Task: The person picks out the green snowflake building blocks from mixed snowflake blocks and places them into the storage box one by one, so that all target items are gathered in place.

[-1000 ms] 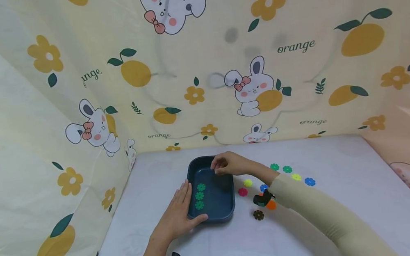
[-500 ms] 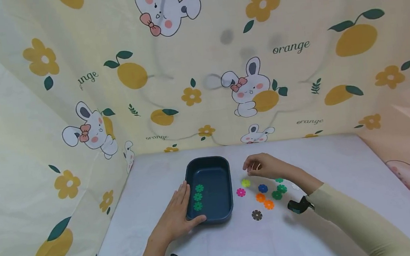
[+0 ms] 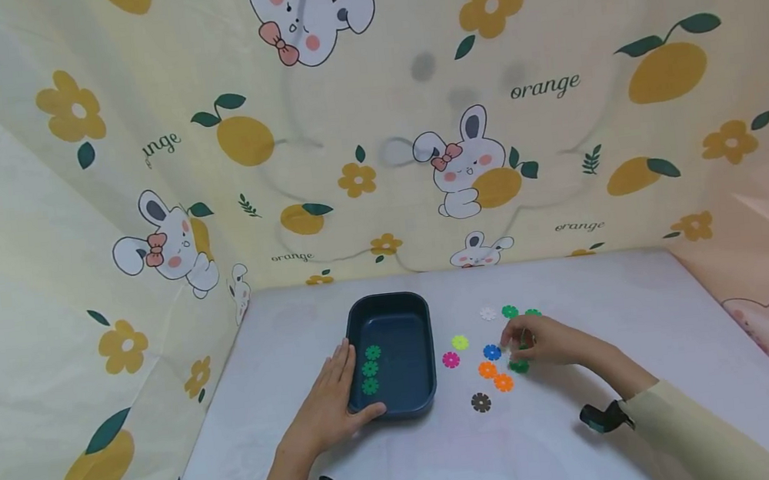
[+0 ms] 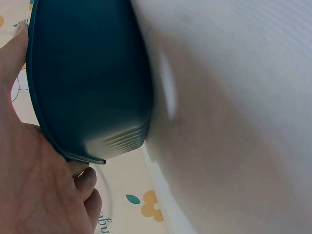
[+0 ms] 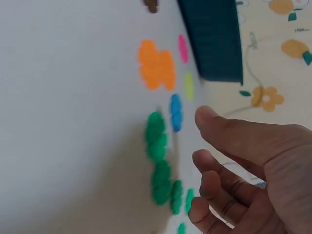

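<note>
My left hand (image 3: 333,399) rests along the left side of a dark blue tray (image 3: 432,359), fingers straight and thumb at the near rim. In the left wrist view, the hand (image 4: 44,180) touches the rim of the tray (image 4: 92,78). Inside lie three green flower-shaped discs (image 3: 370,368) in a row. To the right of the tray, my right hand (image 3: 547,340) hovers over several green discs (image 3: 519,367), partly hiding them. The right wrist view shows its thumb and loosely bent fingers apart, with nothing between them. A blue disc (image 3: 492,352) lies just left of its fingertips.
Between tray and right hand lie a yellow disc (image 3: 460,342), a pink disc (image 3: 451,359), orange discs (image 3: 503,382) and a dark brown disc (image 3: 481,402). Farther back are a white disc (image 3: 487,313) and a green disc (image 3: 509,310). A printed curtain (image 3: 321,161) borders the white table (image 3: 569,284).
My right hand has moved from above the tray to the right, then down to the green discs. The left hand has stayed on the tray, and the three green discs inside are unchanged.
</note>
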Tool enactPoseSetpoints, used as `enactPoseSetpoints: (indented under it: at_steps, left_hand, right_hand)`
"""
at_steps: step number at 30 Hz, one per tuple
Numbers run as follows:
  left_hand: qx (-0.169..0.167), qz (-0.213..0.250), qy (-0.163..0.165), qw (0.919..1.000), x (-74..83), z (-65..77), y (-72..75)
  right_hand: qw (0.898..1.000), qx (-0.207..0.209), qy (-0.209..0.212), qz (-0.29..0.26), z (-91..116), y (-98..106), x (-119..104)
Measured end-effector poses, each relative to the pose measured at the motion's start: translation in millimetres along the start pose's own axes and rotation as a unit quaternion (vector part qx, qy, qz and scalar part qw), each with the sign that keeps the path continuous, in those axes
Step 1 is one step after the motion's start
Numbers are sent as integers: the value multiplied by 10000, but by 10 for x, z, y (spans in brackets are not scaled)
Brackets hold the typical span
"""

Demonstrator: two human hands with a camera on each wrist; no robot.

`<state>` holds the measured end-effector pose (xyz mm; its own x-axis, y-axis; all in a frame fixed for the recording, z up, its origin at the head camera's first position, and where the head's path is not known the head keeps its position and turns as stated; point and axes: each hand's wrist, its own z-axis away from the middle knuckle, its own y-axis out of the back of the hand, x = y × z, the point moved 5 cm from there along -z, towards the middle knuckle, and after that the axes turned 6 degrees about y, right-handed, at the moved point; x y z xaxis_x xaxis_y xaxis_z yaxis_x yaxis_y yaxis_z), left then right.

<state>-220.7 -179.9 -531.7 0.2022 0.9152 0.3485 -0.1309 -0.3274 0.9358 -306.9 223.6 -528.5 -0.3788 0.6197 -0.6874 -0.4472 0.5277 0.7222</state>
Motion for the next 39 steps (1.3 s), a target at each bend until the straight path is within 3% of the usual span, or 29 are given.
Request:
enactPoseSetpoints:
  at_steps: [11,24,31,39]
  left_hand:
    - [6,-7,34,10000,-13,7,8]
    - [-45,-31,71,10000,2,2,23]
    - [1,-55,25,10000,-13,-4,13]
    - [23,-78,-23,10000,-27,-8,-18]
  right_hand:
    - [9983,111,-262,517,55,-134,174]
    - [9989,-6,70,472,77,-47,-24]
    - [9998,18,166,-132,-42,122,-162]
    - [9937,221,682,-856,-326,209,-487]
